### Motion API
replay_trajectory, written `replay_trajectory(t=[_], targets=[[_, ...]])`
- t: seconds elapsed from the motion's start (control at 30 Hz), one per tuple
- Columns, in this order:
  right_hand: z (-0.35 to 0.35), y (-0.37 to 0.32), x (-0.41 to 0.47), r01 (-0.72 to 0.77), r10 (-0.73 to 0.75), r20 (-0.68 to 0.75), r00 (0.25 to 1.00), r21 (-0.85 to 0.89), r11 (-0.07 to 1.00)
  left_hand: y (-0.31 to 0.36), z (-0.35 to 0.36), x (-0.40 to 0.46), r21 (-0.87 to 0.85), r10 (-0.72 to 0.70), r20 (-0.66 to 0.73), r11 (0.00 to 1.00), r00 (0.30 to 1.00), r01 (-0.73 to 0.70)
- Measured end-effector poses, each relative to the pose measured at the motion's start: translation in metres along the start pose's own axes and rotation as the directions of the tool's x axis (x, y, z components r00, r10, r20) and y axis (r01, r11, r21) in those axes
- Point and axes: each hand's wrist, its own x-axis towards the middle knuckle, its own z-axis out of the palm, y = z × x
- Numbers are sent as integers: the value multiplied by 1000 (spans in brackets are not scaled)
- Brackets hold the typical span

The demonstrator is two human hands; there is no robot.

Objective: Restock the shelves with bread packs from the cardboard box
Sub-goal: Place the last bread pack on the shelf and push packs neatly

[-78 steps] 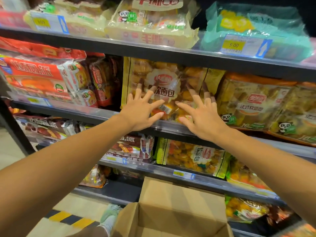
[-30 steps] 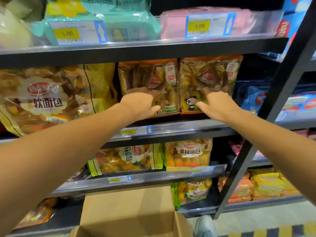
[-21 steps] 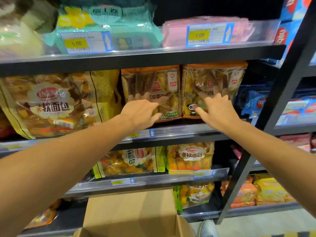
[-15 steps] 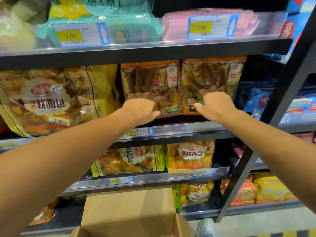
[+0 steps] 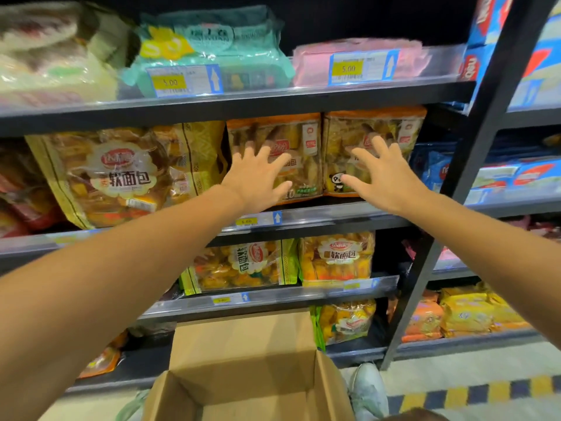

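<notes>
Both arms reach forward and slightly up from the bottom corners, elbows nearly straight, converging on the middle shelf (image 5: 318, 212). The left hand (image 5: 258, 177) is spread, palm forward, fingers fanned and straight against the face of the left pack (image 5: 300, 141), an orange-topped bread bag standing upright on that shelf. The thumb points right along the pack's lower half. The right hand (image 5: 385, 177) is likewise spread flat, fingers splayed upward over the right pack (image 5: 403, 132), thumb stretched left toward the panda print near its bottom corner. Neither hand curls round anything; whether the palms press the bags or only the fingertips touch, I cannot tell. The two packs stand side by side, edges touching, just under the top shelf (image 5: 243, 101).

Left of them on the same shelf leans a big yellow bag (image 5: 121, 177) of soft bread. Two similar bags sit on the shelf below (image 5: 273, 297), one lying sideways, one upright. The box (image 5: 243, 344) stands open on the floor beneath the arms, its far flap raised against the lower shelves; its inside is mostly out of view. A pale shoe (image 5: 368, 387) shows just right of the box.
</notes>
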Motion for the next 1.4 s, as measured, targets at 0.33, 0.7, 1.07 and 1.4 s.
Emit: replay_trajectory(t=[0.33, 0.7, 1.07, 1.4], targets=[[55, -46, -96, 462, -458, -72, 886, 53, 885, 4, 75, -100, -68, 337, -254, 929, 907, -364], [155, -19, -120, 121, -135, 240, 961, 74, 990, 16, 172, -118, -85, 260, 128, 964, 957, -250], [203, -3, -68, -97, 147, 324, 935, -164, 982, 29, 217, -75, -18, 105, 312, 994, 944, -104], [227, 11, -92, -144, 146, -3, 989, 131, 981, 91, 213, -24, -150, 314, 156, 945, 936, -292]])
